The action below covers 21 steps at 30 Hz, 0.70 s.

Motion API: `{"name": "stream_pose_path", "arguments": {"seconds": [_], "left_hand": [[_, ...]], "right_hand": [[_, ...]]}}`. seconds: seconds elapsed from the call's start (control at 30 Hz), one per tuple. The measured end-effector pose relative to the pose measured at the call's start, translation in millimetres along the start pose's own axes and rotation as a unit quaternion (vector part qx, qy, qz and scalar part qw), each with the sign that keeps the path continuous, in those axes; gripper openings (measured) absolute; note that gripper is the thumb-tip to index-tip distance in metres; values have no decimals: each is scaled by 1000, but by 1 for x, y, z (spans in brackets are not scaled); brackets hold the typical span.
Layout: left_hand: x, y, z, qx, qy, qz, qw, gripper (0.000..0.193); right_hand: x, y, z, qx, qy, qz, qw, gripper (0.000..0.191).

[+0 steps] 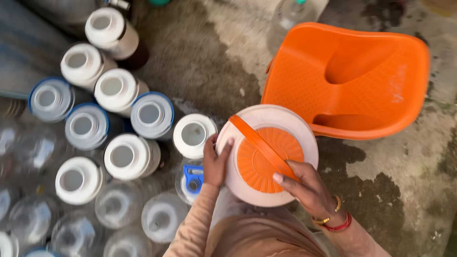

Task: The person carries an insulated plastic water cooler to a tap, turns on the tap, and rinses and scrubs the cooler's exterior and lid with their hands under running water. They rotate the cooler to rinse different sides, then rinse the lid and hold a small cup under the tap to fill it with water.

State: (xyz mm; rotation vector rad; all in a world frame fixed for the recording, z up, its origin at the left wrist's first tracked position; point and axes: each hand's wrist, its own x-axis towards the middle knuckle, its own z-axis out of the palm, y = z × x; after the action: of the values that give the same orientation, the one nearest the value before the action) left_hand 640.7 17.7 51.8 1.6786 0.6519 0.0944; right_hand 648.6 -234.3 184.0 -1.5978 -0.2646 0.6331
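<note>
- A round white jug [267, 154] with an orange lid [266, 159] and orange strap handle [261, 145] stands near an orange plastic chair [350, 78].
- White-topped and blue-rimmed jars [124, 119] cluster to its left.
- The left hand [215, 159] presses flat on the jug's rim, gripping nothing.
- The right hand [309, 188] grips the lid's edge, fingers curled.

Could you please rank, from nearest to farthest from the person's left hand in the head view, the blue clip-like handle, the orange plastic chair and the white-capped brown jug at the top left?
From the left hand:
1. Blue clip-like handle, just beside the hand, on a clear bottle's top.
2. Orange plastic chair, up and to the right, beyond the round lid.
3. White-capped brown jug, far upper-left corner.
</note>
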Motion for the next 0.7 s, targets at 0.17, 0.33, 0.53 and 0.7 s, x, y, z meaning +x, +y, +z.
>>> {"name": "stream_pose_path", "arguments": {"seconds": [0.17,0.33,0.53,0.7], "left_hand": [[43,22,24,-21,46,21,999,64],[88,27,25,-146,-18,61,987,78],[165,39,3,-173,-56,24,983,82],[239,71,-22,-226,-120,-12,967,89]], "right_hand": [[67,-17,-43,1,32,57,998,28],[146,-26,-67,99,38,76,991,35],[233,-47,-70,68,62,112,989,36],[317,-86,-77,30,80,118,989,39]]}}
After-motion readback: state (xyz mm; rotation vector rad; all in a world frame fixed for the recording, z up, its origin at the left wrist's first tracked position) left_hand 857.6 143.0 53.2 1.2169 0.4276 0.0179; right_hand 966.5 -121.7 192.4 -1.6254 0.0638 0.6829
